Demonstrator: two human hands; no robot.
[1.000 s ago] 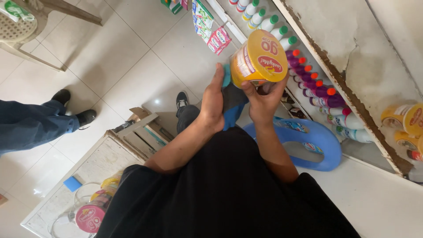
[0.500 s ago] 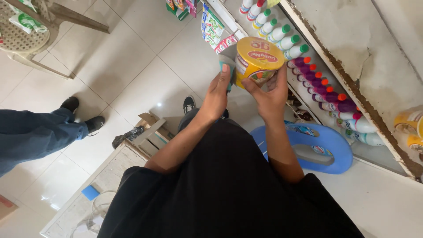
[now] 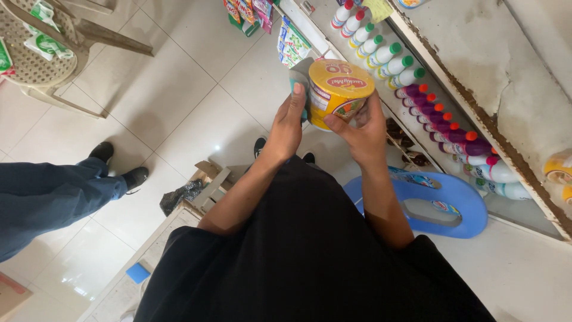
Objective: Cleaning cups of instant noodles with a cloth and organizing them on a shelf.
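A yellow instant-noodle cup (image 3: 337,93) with a yellow lid is held up in front of me between both hands. My right hand (image 3: 359,129) grips its lower right side with fingers curled around it. My left hand (image 3: 288,123) presses flat against its left side, with a teal cloth or sponge (image 3: 300,89) between palm and cup. I wear a black shirt (image 3: 310,256). The cup is above the tiled floor, just left of a low shelf.
A low shelf (image 3: 476,113) on the right holds rows of white and purple bottles (image 3: 438,119). A blue plastic seat ring (image 3: 441,206) lies by it. Another person's legs in jeans (image 3: 53,191) stand at left. A plastic chair (image 3: 42,65), hanging snack packets (image 3: 292,45) and a cardboard box (image 3: 208,179) surround me.
Both hands and the cup have shifted slightly left and lower in view as my head moved. The grip on the cup is the same.
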